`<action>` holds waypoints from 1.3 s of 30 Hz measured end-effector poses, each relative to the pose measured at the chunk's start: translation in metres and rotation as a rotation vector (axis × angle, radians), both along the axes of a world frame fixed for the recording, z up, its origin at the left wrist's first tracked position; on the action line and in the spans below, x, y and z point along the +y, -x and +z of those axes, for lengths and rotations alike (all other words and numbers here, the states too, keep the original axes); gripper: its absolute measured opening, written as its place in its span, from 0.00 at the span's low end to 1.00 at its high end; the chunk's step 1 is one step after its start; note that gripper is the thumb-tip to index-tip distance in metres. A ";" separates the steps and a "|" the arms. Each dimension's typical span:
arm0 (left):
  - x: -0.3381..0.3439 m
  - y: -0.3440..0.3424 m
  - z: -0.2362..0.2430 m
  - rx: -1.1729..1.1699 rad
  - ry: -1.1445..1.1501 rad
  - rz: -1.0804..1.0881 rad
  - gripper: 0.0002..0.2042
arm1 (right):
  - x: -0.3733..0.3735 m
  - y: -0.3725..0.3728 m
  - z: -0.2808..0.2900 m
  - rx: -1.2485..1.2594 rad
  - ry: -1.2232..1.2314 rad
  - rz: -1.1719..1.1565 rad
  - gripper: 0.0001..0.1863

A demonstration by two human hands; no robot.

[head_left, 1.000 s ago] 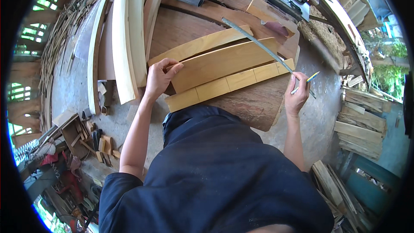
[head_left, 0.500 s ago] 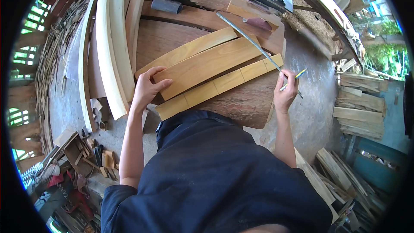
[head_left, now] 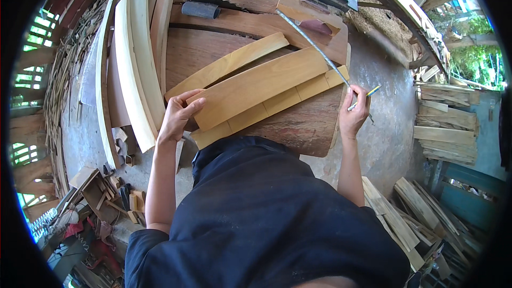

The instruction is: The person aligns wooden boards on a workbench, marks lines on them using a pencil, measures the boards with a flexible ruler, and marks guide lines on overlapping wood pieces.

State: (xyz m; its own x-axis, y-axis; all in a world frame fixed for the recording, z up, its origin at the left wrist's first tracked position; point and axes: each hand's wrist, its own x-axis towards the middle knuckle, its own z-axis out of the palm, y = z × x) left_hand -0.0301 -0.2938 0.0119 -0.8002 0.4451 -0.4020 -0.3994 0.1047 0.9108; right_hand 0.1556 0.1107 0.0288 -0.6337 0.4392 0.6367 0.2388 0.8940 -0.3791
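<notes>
My left hand grips the left end of a wide yellow-brown board, thumb on top and fingers at its far edge. Partly beneath this board lies a narrower board with several lines drawn across it. Beyond it rests another curved-edged board. Between the closed fingers of my right hand are a long thin metal ruler and a blue-and-yellow pencil. The ruler slants over the boards' right ends, and its far tip reaches a board at the back.
A worn reddish wooden worktop bears the boards. Pale curved planks stand along its left side. Toward the back are a grey tube and a toothed saw blade. Scrap wood piles lie right, with offcuts lower left.
The wide board has slid right and toward me, now overlapping the lined board and standing farther from the curved one. My left hand moved with it; the ruler's far tip shifted slightly right.
</notes>
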 end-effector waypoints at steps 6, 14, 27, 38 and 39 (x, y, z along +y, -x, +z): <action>-0.004 -0.014 -0.001 -0.127 -0.077 -0.087 0.21 | 0.003 -0.006 0.003 0.027 -0.024 -0.026 0.06; 0.012 -0.027 0.018 0.179 0.216 -0.165 0.18 | -0.012 -0.012 0.000 -0.018 -0.022 0.001 0.07; 0.019 -0.060 0.013 0.778 0.632 -0.314 0.43 | -0.020 -0.013 -0.004 -0.058 -0.007 0.101 0.05; 0.034 -0.076 0.019 0.896 0.827 -0.320 0.49 | 0.011 -0.009 -0.009 -0.091 0.002 0.234 0.05; 0.034 -0.075 0.023 0.899 0.874 -0.358 0.49 | 0.015 -0.009 -0.007 -0.088 -0.001 0.255 0.06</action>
State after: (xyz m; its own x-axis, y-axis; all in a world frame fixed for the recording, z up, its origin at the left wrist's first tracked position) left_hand 0.0451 -0.2593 0.0354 -0.8310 0.5536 -0.0541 0.4840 0.7677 0.4200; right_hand 0.1642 0.1252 0.0218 -0.7766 0.2573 0.5751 0.0374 0.9300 -0.3656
